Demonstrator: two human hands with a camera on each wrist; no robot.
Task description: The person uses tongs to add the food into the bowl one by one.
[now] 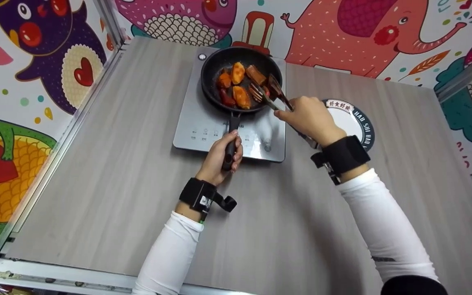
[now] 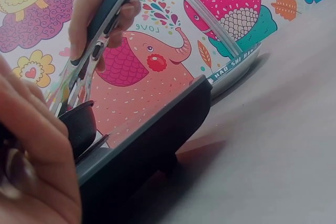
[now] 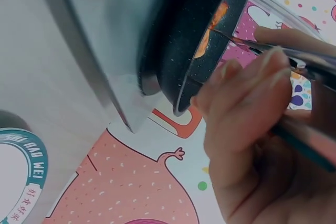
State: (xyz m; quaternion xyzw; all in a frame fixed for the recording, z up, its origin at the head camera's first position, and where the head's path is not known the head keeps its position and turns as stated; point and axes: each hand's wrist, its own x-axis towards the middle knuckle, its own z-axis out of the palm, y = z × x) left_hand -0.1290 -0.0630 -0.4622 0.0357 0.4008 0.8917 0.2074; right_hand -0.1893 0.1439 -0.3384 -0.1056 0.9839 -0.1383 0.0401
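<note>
A black frying pan (image 1: 215, 88) sits on a silver induction cooktop (image 1: 191, 123), with several browned, sauce-coated food pieces (image 1: 241, 97) inside. My left hand (image 1: 221, 157) grips the pan's black handle (image 1: 234, 121). My right hand (image 1: 312, 119) holds metal tongs (image 1: 269, 102), whose tips reach into the pan's right side among the food. In the right wrist view, the fingers of my right hand (image 3: 252, 124) wrap the tongs' dark grips, and an orange piece (image 3: 203, 43) shows by the tips. The left wrist view shows the tongs (image 2: 107, 17) slanting down over the pan rim.
A round plate (image 1: 344, 116) with a dark lettered rim lies right of the cooktop, partly hidden under my right hand and wrist. Cartoon-printed walls (image 1: 355, 37) border the grey wooden table (image 1: 137, 172) at the back and sides. A metal rail (image 1: 64, 274) runs along the front edge.
</note>
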